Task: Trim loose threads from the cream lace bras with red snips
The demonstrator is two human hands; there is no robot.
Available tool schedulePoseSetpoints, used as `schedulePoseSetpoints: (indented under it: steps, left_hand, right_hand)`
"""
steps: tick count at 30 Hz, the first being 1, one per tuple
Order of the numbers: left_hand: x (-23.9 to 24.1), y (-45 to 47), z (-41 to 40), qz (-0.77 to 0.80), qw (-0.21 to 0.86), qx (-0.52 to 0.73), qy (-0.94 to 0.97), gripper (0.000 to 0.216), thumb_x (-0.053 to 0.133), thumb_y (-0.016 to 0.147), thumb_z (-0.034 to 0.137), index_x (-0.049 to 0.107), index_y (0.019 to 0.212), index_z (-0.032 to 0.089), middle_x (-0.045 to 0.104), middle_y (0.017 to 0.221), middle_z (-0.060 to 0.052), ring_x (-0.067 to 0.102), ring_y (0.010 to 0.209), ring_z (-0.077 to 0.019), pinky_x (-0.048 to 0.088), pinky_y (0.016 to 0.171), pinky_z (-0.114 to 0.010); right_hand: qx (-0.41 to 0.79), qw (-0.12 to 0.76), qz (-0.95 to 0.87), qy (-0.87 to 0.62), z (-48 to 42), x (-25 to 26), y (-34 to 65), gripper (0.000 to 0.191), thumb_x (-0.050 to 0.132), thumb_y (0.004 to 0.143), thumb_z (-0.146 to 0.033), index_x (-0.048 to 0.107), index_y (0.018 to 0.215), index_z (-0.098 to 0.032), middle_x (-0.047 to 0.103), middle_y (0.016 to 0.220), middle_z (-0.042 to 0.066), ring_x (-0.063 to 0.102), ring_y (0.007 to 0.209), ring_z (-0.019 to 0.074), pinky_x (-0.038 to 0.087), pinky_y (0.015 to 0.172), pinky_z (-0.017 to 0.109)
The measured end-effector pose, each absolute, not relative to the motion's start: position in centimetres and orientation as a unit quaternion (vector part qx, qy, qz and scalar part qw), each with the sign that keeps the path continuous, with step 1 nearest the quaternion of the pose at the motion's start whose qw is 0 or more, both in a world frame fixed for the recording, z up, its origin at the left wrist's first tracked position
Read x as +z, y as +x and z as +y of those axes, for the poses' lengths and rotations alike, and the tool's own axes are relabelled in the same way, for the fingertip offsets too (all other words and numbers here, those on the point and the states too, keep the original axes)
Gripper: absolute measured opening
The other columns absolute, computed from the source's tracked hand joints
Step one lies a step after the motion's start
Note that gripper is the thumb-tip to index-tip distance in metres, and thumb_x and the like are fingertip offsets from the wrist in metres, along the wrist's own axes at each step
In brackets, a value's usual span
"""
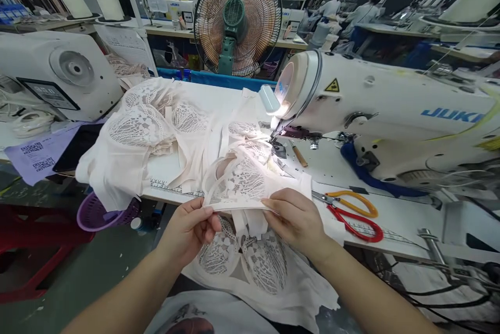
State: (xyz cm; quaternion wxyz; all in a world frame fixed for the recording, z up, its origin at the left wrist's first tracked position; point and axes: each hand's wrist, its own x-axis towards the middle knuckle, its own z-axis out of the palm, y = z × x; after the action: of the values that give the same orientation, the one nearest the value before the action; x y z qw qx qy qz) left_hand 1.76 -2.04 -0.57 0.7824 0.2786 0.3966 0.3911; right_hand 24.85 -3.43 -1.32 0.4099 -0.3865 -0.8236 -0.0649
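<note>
Through the head camera I have both hands at the near edge of the table (320, 168), with a white lace bra (245, 180) between them. My left hand (191, 225) pinches one end of its near edge between thumb and forefinger, the other fingers loosely curled; my right hand (297, 218) grips the same edge a little to the right, thumb and fingers closed on the cloth. The strip between them runs nearly straight. The bra lies on the table just left of the sewing machine (371, 94), its far part close to the lit needle area — I can't tell whether any of it sits under the foot. More lace cups (265, 261) hang nearer, below the hands and over the lap; I can't make out whether they join the held piece. To the right of my right hand lie scissors (331, 200) with orange and red handles, and beyond them a wooden-handled tool (300, 156). A pile of similar bras (136, 125) spreads over the table on the left, with a purple basket (90, 214) below it. On the far side stands a big fan (234, 13) — behind it, more machines.
</note>
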Motion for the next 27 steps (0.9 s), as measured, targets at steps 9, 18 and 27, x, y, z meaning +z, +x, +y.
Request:
schedulePoseSetpoints:
  steps: [9, 18, 27]
  left_hand:
    - [-0.9, 1.9, -2.8, 0.405, 0.735, 0.417, 0.350, 0.036, 0.077, 0.063, 0.041, 0.054, 0.064, 0.014, 0.068, 0.054, -0.003, 0.053, 0.036, -0.0082, 0.042, 0.039, -0.019]
    - [-1.9, 2.0, -3.2, 0.397, 0.772, 0.416, 0.270, 0.048, 0.079, 0.058, 0.048, 0.047, 0.071, 0.015, 0.070, 0.061, -0.004, 0.063, 0.046, -0.0114, 0.048, 0.044, -0.019]
    - [-2.8, 2.1, -3.7, 0.404, 0.731, 0.457, 0.307, 0.053, 0.078, 0.061, 0.048, 0.042, 0.089, 0.019, 0.069, 0.060, 0.000, 0.064, 0.050, -0.0130, 0.050, 0.048, -0.022]
  right_hand:
    - [-0.118, 0.358, -0.851, -0.365, -4.0, -2.0, 25.3, 0.019, 0.061, 0.079, -0.005, 0.059, 0.095, -0.015, 0.063, 0.072, 0.007, 0.057, 0.066, 0.0182, 0.047, 0.055, 0.029]
    - [-0.165, 0.334, -0.874, -0.312, -4.2, -2.1, 24.8, 0.024, 0.065, 0.075, -0.001, 0.060, 0.096, -0.013, 0.064, 0.067, 0.007, 0.057, 0.063, 0.0196, 0.049, 0.059, 0.034]
    - [-0.165, 0.316, -0.876, -0.324, -4.3, -2.2, 24.8, 0.028, 0.063, 0.079, -0.004, 0.058, 0.104, -0.016, 0.064, 0.068, 0.006, 0.058, 0.064, 0.0199, 0.048, 0.057, 0.032]
